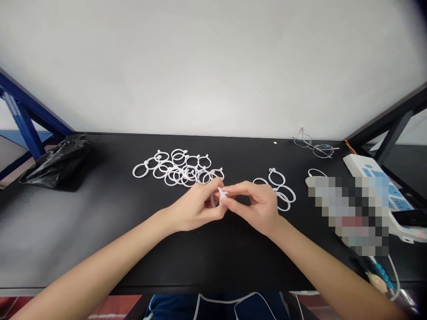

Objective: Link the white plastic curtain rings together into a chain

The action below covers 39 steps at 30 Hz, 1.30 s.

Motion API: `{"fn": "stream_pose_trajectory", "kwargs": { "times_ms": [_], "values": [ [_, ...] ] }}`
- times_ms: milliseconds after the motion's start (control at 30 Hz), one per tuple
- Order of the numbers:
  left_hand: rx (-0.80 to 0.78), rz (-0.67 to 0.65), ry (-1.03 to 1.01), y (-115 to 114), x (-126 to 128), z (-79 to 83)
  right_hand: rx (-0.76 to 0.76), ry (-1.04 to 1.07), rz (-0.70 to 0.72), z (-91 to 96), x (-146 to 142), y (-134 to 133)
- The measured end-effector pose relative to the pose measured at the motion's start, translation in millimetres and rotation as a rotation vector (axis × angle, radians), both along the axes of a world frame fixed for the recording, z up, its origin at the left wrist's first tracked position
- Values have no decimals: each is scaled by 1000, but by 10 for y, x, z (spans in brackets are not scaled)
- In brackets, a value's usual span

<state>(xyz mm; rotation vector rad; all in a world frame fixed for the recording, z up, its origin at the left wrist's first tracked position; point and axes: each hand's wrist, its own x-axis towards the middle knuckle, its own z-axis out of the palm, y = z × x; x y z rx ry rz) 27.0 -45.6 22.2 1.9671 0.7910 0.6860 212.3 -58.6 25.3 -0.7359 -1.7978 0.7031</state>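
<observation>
Both hands meet over the middle of the black table, pinching one white plastic ring (222,194) at its small fitting. My left hand (193,206) grips it from the left between thumb and fingers, which hide most of the hoop. From the right, the thumb and index fingertip of my right hand (258,205) close on the same fitting. Just beyond my left hand lies a loose pile of similar white rings (180,169), each with a little knob. Several more white rings (282,195) form a smaller group beside my right hand.
A black plastic bag (56,162) sits at the left near a blue frame post (25,120). Eyeglasses (313,146) lie at the back right. A white power strip (383,186) and a blurred-out object (350,218) with cables occupy the right side. The wall (207,66) rises behind the table.
</observation>
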Motion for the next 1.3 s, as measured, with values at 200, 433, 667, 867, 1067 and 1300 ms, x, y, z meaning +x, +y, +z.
{"fn": "stream_pose_trajectory", "kwargs": {
  "times_ms": [200, 433, 667, 867, 1067, 1300],
  "values": [
    [2, 9, 10, 15, -21, 25, 131, -30, -69, 26, -1, -18],
    [58, -16, 11, 17, -30, 4, 229, -27, -22, 47, -41, -15],
    [53, -30, 73, 10, -37, -8, 225, -49, 5, 41, -30, -26],
    [48, -45, 97, 1, -40, -25, 210, -30, 47, 30, -13, -18],
    [15, -65, 106, -1, -46, -40, 182, -34, 51, 16, -6, -13],
    [97, -61, 134, -1, -35, -31, 263, -48, 28, 10, -30, -9]
  ]
}}
